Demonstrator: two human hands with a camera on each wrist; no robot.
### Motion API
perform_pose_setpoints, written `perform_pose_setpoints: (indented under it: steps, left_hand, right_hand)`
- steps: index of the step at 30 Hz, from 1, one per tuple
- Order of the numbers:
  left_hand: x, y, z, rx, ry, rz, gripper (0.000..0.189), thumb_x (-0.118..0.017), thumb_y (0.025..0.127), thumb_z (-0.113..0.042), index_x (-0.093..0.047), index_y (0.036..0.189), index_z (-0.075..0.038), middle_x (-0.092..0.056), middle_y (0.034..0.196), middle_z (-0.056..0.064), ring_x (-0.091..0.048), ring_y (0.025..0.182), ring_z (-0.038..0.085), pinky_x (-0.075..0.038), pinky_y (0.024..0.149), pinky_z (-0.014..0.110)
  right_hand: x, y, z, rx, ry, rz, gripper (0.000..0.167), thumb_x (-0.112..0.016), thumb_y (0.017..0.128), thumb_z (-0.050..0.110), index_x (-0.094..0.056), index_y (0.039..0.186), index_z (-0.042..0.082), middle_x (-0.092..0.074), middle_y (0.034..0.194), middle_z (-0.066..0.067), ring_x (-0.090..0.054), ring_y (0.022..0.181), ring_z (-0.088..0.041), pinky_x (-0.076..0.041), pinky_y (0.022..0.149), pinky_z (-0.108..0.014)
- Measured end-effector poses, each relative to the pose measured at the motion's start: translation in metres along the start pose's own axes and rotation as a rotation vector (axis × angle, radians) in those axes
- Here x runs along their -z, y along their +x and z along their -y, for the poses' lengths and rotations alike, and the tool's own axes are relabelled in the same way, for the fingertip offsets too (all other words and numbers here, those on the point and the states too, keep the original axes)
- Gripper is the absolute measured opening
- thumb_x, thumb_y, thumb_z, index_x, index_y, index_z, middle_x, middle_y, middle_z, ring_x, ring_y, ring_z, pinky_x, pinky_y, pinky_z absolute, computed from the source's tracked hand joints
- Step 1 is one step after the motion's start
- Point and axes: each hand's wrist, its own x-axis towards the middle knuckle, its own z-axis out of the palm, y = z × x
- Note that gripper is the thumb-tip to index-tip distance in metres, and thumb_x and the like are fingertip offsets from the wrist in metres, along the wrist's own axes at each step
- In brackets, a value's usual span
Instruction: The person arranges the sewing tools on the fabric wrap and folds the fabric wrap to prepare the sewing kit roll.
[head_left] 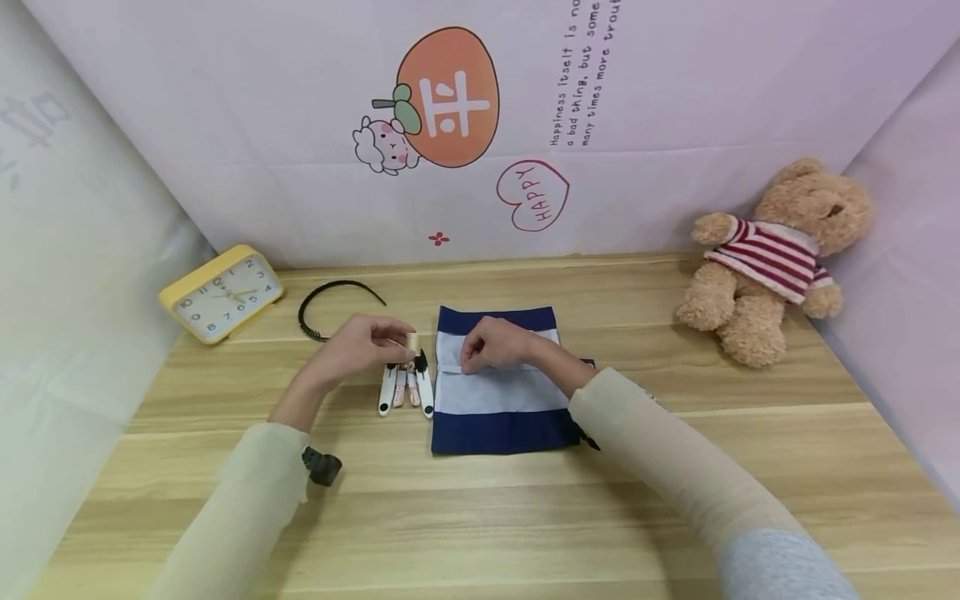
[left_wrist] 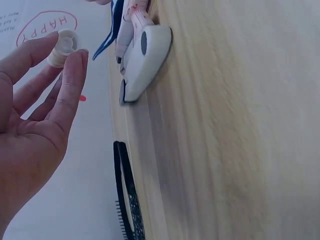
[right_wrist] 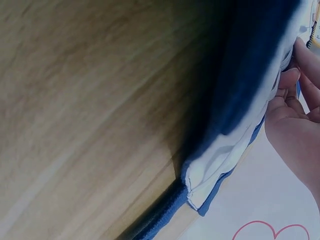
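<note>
My left hand [head_left: 363, 346] pinches a small cream thread spool [left_wrist: 62, 50] between thumb and fingertips, above the table. Just below it lie white tools with black ends [head_left: 387, 390] and small pink-patterned pieces [head_left: 407, 392] between them. To their right, a navy and white cloth organizer [head_left: 498, 433] is spread flat, with a pocket edge running across its pale middle. My right hand [head_left: 498, 343] pinches that edge near the left side of the cloth. In the right wrist view, the thumb and fingers [right_wrist: 290, 77] are at the pale fabric [right_wrist: 215, 167].
A black hairband [head_left: 302, 312] lies behind my left hand. The yellow clock [head_left: 225, 292] stands at the back left, and a teddy bear [head_left: 776, 258] in a striped shirt sits at the back right. A printed white sheet [head_left: 300, 167] hangs behind the wooden table [head_left: 450, 517].
</note>
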Motion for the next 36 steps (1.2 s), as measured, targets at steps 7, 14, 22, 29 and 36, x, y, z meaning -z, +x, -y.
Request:
perform_pose_setpoints:
  steps: [7,14,22,29,36]
  left_hand:
    - [-0.011,0.011,-0.006,-0.027,-0.039,0.042,0.044,-0.076,0.092,-0.011,-0.063,0.131,0.004,-0.068,0.111,0.016,-0.068,0.096,0.027,-0.058,0.084,0.042]
    - [-0.024,0.023,-0.015,-0.016,0.021,0.023,0.044,-0.076,0.092,-0.016,-0.065,0.131,0.000,-0.069,0.113,0.014,-0.065,0.102,0.027,-0.055,0.082,0.037]
    - [-0.038,0.034,-0.012,-0.016,0.117,0.011,0.032,-0.076,0.092,-0.012,-0.069,0.122,0.001,-0.070,0.105,0.011,-0.064,0.097,0.024,-0.054,0.076,0.033]
    - [-0.042,0.036,-0.011,-0.022,0.159,0.031,0.029,-0.075,0.092,-0.007,-0.069,0.118,0.005,-0.071,0.102,0.012,-0.065,0.094,0.023,-0.054,0.080,0.035]
    - [-0.045,0.038,-0.010,-0.032,0.202,0.014,0.028,-0.079,0.089,-0.007,-0.070,0.113,0.004,-0.071,0.099,0.011,-0.067,0.091,0.022,-0.055,0.081,0.035]
  right_hand:
    - [0.000,0.000,-0.001,0.014,0.002,0.004,0.005,-0.074,0.093,0.009,-0.078,0.090,0.009,-0.068,0.081,0.003,-0.053,0.072,-0.010,-0.044,0.067,-0.023]
    - [0.000,0.001,-0.002,0.034,0.002,0.011,0.005,-0.074,0.093,0.008,-0.078,0.090,0.008,-0.066,0.079,0.004,-0.053,0.071,-0.010,-0.043,0.067,-0.023]
    - [-0.001,0.000,-0.002,0.020,0.018,0.006,0.005,-0.074,0.093,0.008,-0.078,0.092,0.008,-0.068,0.082,0.003,-0.053,0.073,-0.010,-0.044,0.068,-0.023]
    - [-0.001,-0.001,0.000,0.016,0.021,0.000,0.005,-0.073,0.093,0.007,-0.078,0.092,0.008,-0.068,0.082,0.003,-0.053,0.073,-0.011,-0.044,0.069,-0.023]
    - [-0.001,-0.002,-0.001,0.022,0.023,-0.003,0.006,-0.072,0.094,0.006,-0.078,0.093,0.007,-0.067,0.082,0.003,-0.053,0.073,-0.011,-0.044,0.069,-0.023]
